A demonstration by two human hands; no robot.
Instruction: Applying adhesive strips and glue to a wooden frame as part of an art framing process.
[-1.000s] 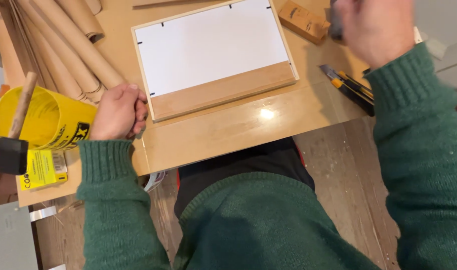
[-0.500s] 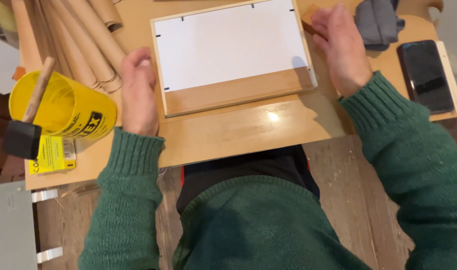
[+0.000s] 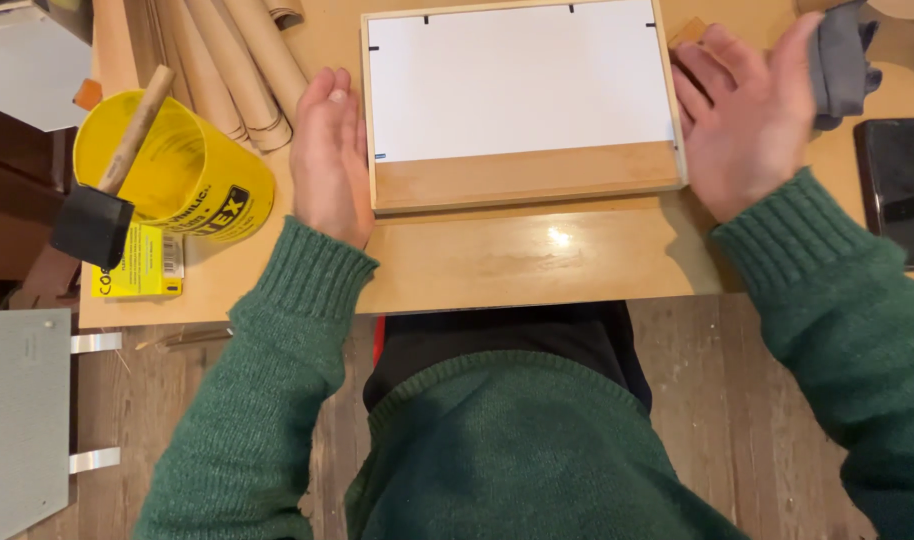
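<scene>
Frame [image 3: 522,110] between both open hands.

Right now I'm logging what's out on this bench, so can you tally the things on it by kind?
Wooden picture frame: 1
Rolled brown paper tubes: about 4
Yellow tub: 1
Foam brush: 1
Yellow packet: 1
Grey cloth: 1
Black phone: 1
Hands at frame, left hand, right hand: 2
Total: about 12

**Wooden table, seen from above**

The table [image 3: 497,265] carries a frame [image 3: 522,105] at twelve o'clock, paper rolls [image 3: 242,60] at eleven, a yellow tub [image 3: 187,180] and yellow card [image 3: 137,265] at nine, a grey cloth [image 3: 839,55] and phone [image 3: 899,185] at two.
</scene>
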